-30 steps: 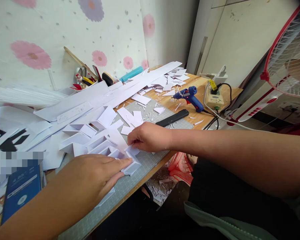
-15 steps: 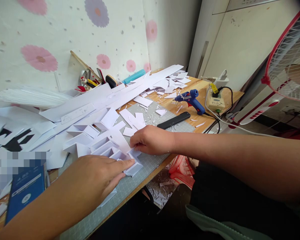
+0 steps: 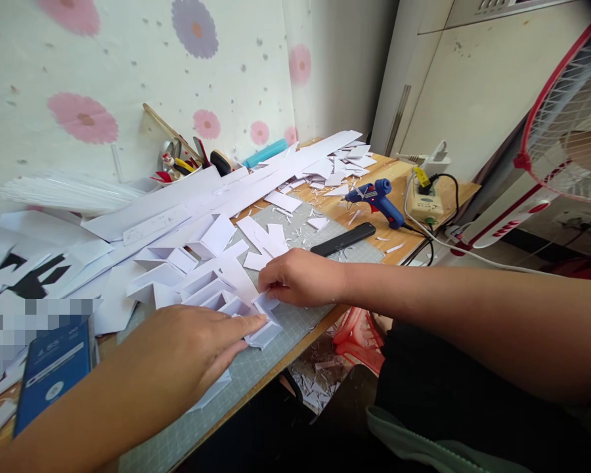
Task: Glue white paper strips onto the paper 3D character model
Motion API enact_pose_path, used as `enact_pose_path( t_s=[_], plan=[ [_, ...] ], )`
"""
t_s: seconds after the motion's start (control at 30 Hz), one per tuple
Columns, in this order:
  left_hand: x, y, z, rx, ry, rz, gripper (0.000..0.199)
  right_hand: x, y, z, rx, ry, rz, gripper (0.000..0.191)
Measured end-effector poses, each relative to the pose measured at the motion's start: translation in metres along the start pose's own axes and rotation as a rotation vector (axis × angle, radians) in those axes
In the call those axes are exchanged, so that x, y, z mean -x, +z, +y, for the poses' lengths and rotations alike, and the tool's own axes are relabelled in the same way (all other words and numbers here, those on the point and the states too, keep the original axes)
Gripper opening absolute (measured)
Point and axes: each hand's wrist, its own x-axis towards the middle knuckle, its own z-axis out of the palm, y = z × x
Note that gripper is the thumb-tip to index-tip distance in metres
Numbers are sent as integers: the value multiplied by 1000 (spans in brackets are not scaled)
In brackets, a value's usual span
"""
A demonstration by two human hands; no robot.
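A folded white card piece lies on the grey cutting mat near the table's front edge. My left hand reaches over it from the left, index finger pressed on its top and the other fingers partly hidden beneath. At its upper right side, my right hand has its fingers curled and pinched on the card's upper part. Joined white card walls forming small compartments stand just behind my left hand. Loose flat card pieces lie beyond my right hand.
A black cutter lies behind my right hand. Farther right are a blue glue gun, a power strip and a fan. A phone lies left. Long card strips and scraps cover the back.
The whole view has shifted very slightly. Both hands keep the same hold on the card piece.
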Motion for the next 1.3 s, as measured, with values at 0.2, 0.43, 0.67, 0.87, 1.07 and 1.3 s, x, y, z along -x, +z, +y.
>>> enact_pose_path(
  t_s=[0.2,0.43,0.67,0.87,1.07,1.3],
  plan=[
    [-9,0,-11,-6,-11,178,30,8,-9,3,-79,-10,71,27],
    [-17,9,-20,112,19,194,41,63,-69,20,128,164,202,14],
    [-20,28,-43,164,95,232,47,131,-109,27,237,676,41,25],
    [-22,41,-58,200,65,130,46,153,-114,56,427,970,274,20],
    [-23,23,-46,210,-3,31,44,131,-96,83,408,990,400,33],
    [-24,14,-39,259,-74,-47,45,106,-88,88,342,958,510,19]
  ],
)
